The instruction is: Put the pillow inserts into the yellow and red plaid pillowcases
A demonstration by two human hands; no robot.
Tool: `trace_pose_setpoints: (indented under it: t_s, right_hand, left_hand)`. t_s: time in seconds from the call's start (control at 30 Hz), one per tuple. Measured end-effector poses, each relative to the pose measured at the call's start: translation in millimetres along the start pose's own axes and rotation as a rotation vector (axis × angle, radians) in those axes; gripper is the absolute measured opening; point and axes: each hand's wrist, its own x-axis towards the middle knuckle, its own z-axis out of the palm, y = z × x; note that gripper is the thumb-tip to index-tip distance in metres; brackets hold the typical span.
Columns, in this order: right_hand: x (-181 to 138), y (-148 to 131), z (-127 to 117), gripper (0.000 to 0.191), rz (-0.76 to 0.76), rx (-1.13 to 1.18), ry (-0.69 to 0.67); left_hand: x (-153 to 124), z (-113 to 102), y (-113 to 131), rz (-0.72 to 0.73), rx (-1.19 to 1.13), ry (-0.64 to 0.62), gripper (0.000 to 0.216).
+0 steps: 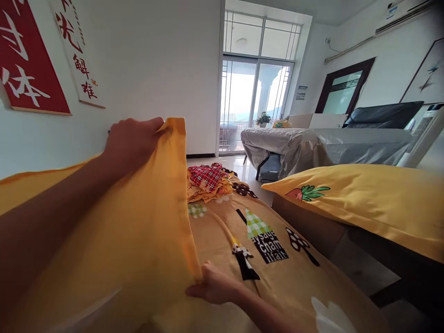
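A yellow pillowcase [152, 222] with a stitched hem hangs stretched upright on the left, covering much of the bed behind it. My left hand [133, 141] is raised and closed on its upper corner. Lower down, my right hand [218, 284] pinches the same hemmed edge, just above the bed. Beneath lies a tan patterned sheet [215, 226] with mushroom and lettering prints. What is inside the pillowcase, if anything, cannot be made out.
A yellow pillow [364, 194] with a radish print rests on a brown box-like support [301, 217] at right. Crumpled red checked cloth [208, 177] lies at the bed's far end. Behind stands a table under plastic sheeting [305, 143], near glass sliding doors [239, 92].
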Motion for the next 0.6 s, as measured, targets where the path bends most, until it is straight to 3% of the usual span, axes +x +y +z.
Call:
trace_pose_setpoints:
  t_s: [0.13, 0.3, 0.43, 0.5, 0.6]
  right_hand:
    - [-13, 31, -33, 0.021, 0.234, -0.069, 0.073]
    - [22, 44, -54, 0.013, 0.211, -0.003, 0.008]
    - [39, 56, -51, 0.013, 0.294, -0.117, -0.006]
    - [40, 61, -46, 0.02, 0.311, -0.187, 0.048]
    - [36, 64, -41, 0.021, 0.298, -0.163, 0.107]
  left_hand:
    - [11, 37, -6, -0.059, -0.14, -0.038, 0.043]
    - [42, 69, -5, -0.048, -0.18, -0.095, 0.044]
    - [44, 102, -12, -0.119, -0.195, -0.221, 0.044]
    - [31, 125, -38, -0.137, -0.199, -0.321, 0.054]
    - [-9, 161, -111, -0.123, -0.124, -0.481, 0.067]
